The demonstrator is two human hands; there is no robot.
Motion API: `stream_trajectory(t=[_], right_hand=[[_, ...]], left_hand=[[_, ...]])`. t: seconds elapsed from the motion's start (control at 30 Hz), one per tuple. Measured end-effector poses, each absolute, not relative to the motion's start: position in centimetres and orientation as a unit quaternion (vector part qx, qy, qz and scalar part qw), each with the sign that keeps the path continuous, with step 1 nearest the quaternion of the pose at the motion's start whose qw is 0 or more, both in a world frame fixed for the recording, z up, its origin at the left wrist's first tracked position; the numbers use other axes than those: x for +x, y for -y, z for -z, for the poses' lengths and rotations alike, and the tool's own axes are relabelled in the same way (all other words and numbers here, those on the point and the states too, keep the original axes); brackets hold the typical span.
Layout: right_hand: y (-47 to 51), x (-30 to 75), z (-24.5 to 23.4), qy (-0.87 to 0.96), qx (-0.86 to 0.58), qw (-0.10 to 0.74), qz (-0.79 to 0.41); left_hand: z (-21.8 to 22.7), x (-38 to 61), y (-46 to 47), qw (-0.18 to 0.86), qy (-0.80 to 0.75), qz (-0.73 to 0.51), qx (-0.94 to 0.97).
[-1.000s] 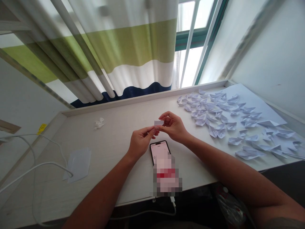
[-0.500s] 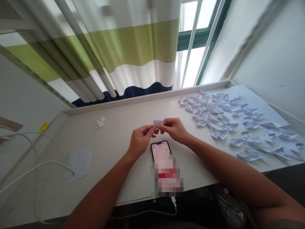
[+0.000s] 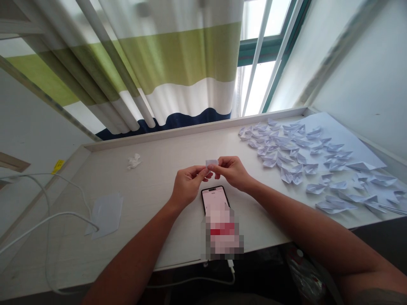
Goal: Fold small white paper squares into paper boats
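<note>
A small folded white paper piece [image 3: 211, 162] is held above the desk between both hands. My left hand [image 3: 187, 184] pinches its lower left edge with thumb and forefinger. My right hand [image 3: 232, 170] pinches its right side, fingers curled. Just below the hands a phone [image 3: 216, 202] lies flat on the pale desk [image 3: 152, 190] with its screen lit. Several small folded paper boats [image 3: 286, 148] are spread over the right part of the desk.
A crumpled scrap [image 3: 134, 161] lies at the back left. A few white paper sheets [image 3: 106, 214] and a white cable [image 3: 47, 220] lie on the left. A large white sheet [image 3: 343, 137] sits under the boats. A striped curtain [image 3: 152, 67] and window stand behind.
The right hand's fingers have closed down onto the paper piece. The hands stay in almost the same place above the phone.
</note>
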State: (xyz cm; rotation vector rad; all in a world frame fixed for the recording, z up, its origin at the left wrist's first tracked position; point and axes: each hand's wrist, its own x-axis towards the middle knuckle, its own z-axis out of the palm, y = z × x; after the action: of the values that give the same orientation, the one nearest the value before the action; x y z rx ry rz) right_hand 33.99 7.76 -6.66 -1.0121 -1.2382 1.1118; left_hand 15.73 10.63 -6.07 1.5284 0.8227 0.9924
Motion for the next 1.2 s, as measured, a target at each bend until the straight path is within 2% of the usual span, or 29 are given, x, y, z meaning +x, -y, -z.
stream_trajectory(t=[0.27,0.5,0.73,1.0,1.1,1.2], right_hand=[[-7.6,34.0,6.5,0.535,-0.439,0.568,-0.446],[-7.9,34.0,7.6,0.548,-0.463,0.551,-0.426],[-8.2,34.4,7.4,0.547,-0.432,0.557,-0.451],[-8.2,34.6,7.5,0.55,-0.416,0.569,-0.449],[-8.0,34.6,7.4,0.559,-0.433,0.552,-0.441],[-7.7,34.5,7.3,0.582,-0.476,0.531,-0.39]], left_hand=[[6.4,16.0,-10.6,0.538,-0.355,-0.431,0.632],[6.7,15.9,-10.6,0.424,-0.381,-0.46,0.68],[6.0,15.5,-10.2,0.493,-0.32,-0.382,0.713],[6.5,15.6,-10.7,0.558,-0.324,-0.406,0.647],[6.5,15.5,-10.7,0.534,-0.332,-0.41,0.661],[6.5,15.4,-10.6,0.466,-0.341,-0.41,0.706]])
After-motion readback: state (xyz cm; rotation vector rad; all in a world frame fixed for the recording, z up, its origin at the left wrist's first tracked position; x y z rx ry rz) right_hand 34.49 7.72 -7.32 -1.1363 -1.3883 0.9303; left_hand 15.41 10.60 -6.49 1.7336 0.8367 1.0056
